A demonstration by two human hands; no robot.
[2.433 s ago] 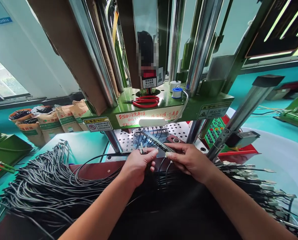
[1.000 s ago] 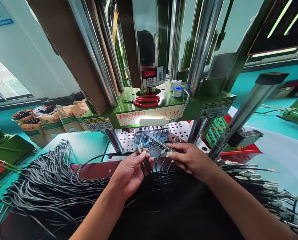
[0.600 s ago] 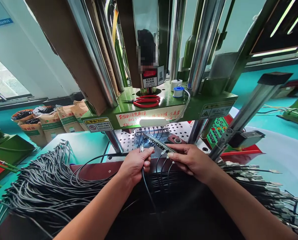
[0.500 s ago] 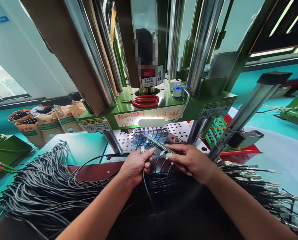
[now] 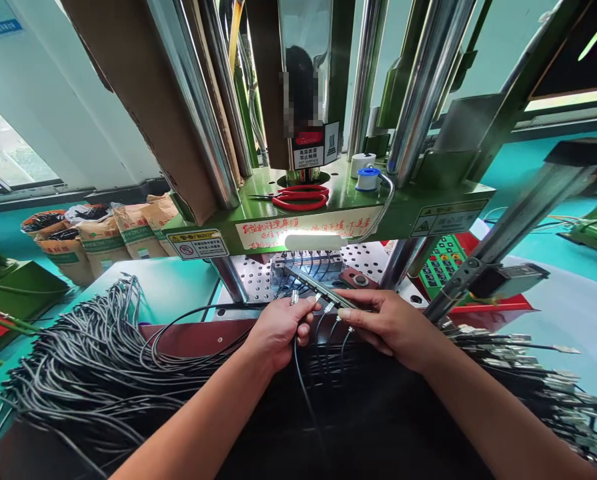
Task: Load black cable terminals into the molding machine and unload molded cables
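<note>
nearest to me, a deep black area (image 5: 348, 433) fills the bottom of my view, too dark to make out. above it, my left hand (image 5: 279, 331) is closed on a thin black cable with a silver metal end (image 5: 295, 298); that end pokes up past the thumb, and the fingers cover what lies below it. my right hand (image 5: 385, 325) grips a slim grey metal bar (image 5: 323, 291), slanted with its far end toward the left; small silver connectors (image 5: 339, 319) sit along its near edge, their cables hanging into the dark. i cannot tell whether my left fingertips touch the bar.

to the left, a big heap of black cables (image 5: 88, 373) spreads over a reddish-brown board (image 5: 198, 341), partly behind my left forearm (image 5: 198, 413). to the right, a stack of silver-ended cables (image 5: 523, 370) runs out of frame.

farther on, the bar's far end hides part of a grey metal block (image 5: 308, 265) on a perforated steel plate (image 5: 255, 283). a green painted press platform (image 5: 258, 217) overhangs both; the glare of a glowing white lamp (image 5: 314, 242) makes some red handwriting (image 5: 273, 227) unreadable. on top lie red-handled pliers (image 5: 301, 198) and a blue-and-white spool (image 5: 367, 179). far left, brown paper sacks (image 5: 101, 247) stand by the wall.
</note>
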